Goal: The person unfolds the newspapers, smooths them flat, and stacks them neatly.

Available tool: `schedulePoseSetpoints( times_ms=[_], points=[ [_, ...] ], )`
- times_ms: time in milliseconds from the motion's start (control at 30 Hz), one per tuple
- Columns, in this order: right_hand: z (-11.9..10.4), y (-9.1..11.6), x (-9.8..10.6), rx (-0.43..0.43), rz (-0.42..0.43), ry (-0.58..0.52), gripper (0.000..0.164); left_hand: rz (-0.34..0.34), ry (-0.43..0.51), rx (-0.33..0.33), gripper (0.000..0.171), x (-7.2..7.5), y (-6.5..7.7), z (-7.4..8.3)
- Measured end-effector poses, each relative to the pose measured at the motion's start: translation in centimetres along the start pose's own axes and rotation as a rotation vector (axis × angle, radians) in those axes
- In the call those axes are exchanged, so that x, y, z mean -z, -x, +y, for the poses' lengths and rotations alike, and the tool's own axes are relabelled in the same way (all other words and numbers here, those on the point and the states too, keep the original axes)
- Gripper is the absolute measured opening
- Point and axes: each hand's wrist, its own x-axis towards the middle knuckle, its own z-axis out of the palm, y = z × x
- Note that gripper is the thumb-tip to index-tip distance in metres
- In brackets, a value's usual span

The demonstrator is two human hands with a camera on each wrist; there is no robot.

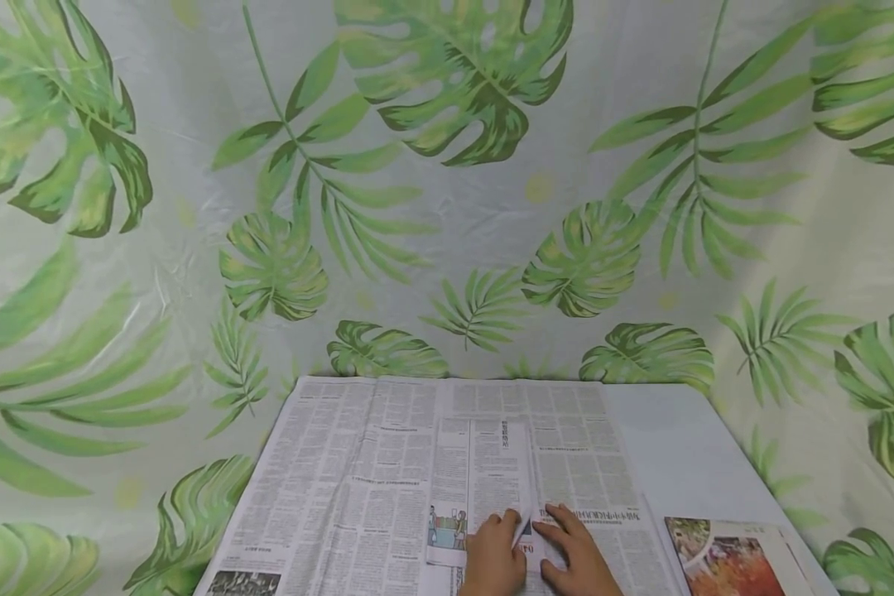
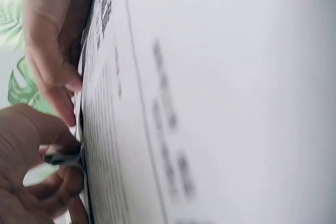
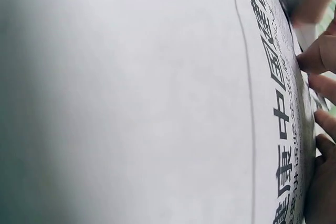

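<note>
A narrow folded newspaper (image 1: pixel 495 488) lies over a larger spread newspaper (image 1: pixel 320 472) in the head view. Its right edge is lifted near the bottom, where my left hand (image 1: pixel 495 553) pinches the paper between thumb and fingers. The left wrist view shows that left hand (image 2: pixel 31 156) with a dark printed fold of paper between its fingers. Just to the right of the fold, my right hand (image 1: pixel 577 550) rests with fingers spread, fingertips touching the paper. In the right wrist view, the right hand's fingertips (image 3: pixel 325 121) press at the sheet's surface.
A magazine (image 1: pixel 737 559) with a reddish cover picture lies at the table's lower right. The white tabletop (image 1: pixel 666 439) shows along the right side beyond the newspaper. Behind and around the table hangs a leaf-patterned sheet (image 1: pixel 477 232).
</note>
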Motion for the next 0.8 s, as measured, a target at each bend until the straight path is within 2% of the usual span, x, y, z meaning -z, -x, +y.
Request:
schedulePoseSetpoints(
  times_ms=[133,233,367,433,567,700,800],
  points=[
    [-0.1,0.0,0.1,0.005,-0.015,-0.008,0.046,-0.09,0.131,-0.06,0.054,0.6,0.4,-1.2],
    [0.0,0.0,0.1,0.018,-0.009,-0.028,0.046,-0.124,0.192,-0.135,0.059,1.0,0.7,-2.0],
    [0.2,0.0,-0.2,0.026,-0.013,-0.035,0.045,-0.122,0.186,-0.23,0.059,1.4,1.0,-2.8],
    [0.4,0.0,-0.3,0.026,-0.019,-0.027,0.046,-0.117,0.172,-0.246,0.055,1.4,1.2,-3.0],
    [0.6,0.0,-0.6,0.016,-0.031,-0.011,0.048,-0.11,0.184,-0.216,0.046,1.6,1.5,-3.2],
    [0.5,-0.2,-0.8,-0.002,-0.036,0.021,0.053,-0.095,0.255,-0.114,0.03,1.9,1.8,-3.2],
    [0.2,-0.4,-0.8,-0.007,-0.039,0.059,0.057,-0.059,0.295,-0.073,0.02,2.1,2.0,-3.3]
  ],
)
